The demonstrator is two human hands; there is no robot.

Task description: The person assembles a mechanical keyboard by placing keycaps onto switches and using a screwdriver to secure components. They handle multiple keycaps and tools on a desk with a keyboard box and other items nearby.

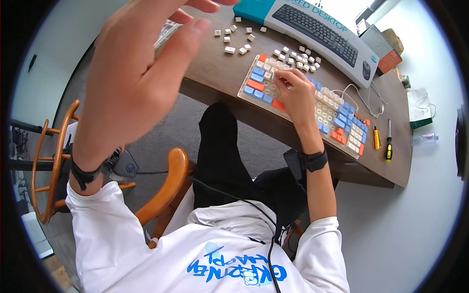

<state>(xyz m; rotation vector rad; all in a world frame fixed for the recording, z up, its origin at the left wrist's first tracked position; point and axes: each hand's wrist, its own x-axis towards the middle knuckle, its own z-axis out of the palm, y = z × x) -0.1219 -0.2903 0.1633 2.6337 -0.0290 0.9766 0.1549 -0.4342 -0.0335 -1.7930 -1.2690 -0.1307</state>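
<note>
A light keyboard (324,115) with white, blue and orange keycaps lies along the near edge of the desk. Several of its key positions are bare, mostly in the middle. My right hand (299,95) is over its left part, with thumb and forefinger pinched together at the keys; whatever is between the fingertips is hidden. Close to the camera, my left hand (139,73) is raised at the upper left, its thumb apart from the fingers. The picture's top edge cuts off part of those fingers. Loose white keycaps (229,50) lie scattered behind the keyboard, with another cluster (304,61) further right.
A long keyboard box (312,36) stretches across the back of the brown desk (207,63). A yellow-handled screwdriver (389,149) and a smaller yellow tool (376,138) lie right of the keyboard, near a white cable (373,100). A wooden chair (53,161) stands at the left.
</note>
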